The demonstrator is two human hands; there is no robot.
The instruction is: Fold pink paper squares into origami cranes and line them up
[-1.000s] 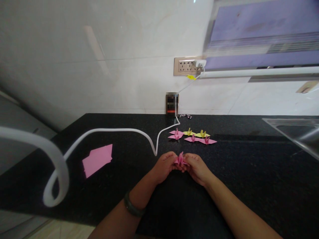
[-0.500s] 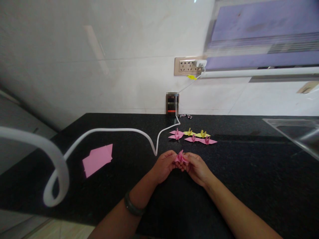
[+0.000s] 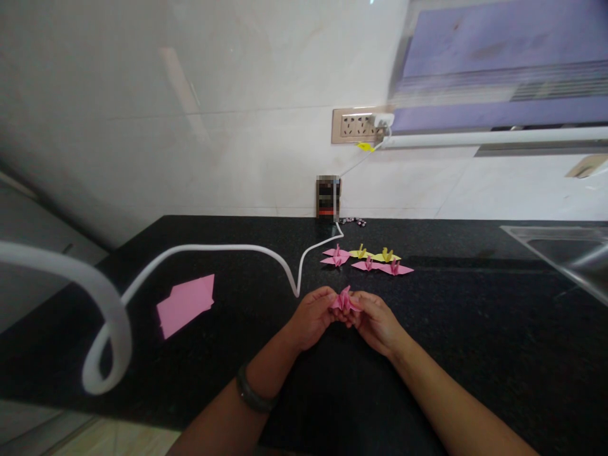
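A pink origami crane [image 3: 345, 299] is pinched between both hands, above the black countertop [image 3: 266, 278]. My left hand [image 3: 311, 320] grips its left wing between thumb and fingers. On the other side, my right hand [image 3: 377, 322] has its thumb and fingers closed on the right wing. Parts of the fingers are hidden under the paper. Just beyond the hands stand finished cranes: several pink ones, among them a pink crane [image 3: 395, 268], and two yellow ones, one being the yellow crane [image 3: 387, 256].
Pink paper sheets [image 3: 186, 305] lie at the left. A white cable [image 3: 213, 247] loops across the counter towards a blurred dark device [image 3: 328, 197] against the wall. A small beaded string [image 3: 354, 222] lies beside it. At the right is a metal sink [image 3: 570, 259]; a socket panel [image 3: 356, 126] is above.
Both hands stay in the same place with the pink crane; its wings sit very slightly differently between the fingers. Nothing else has visibly moved.
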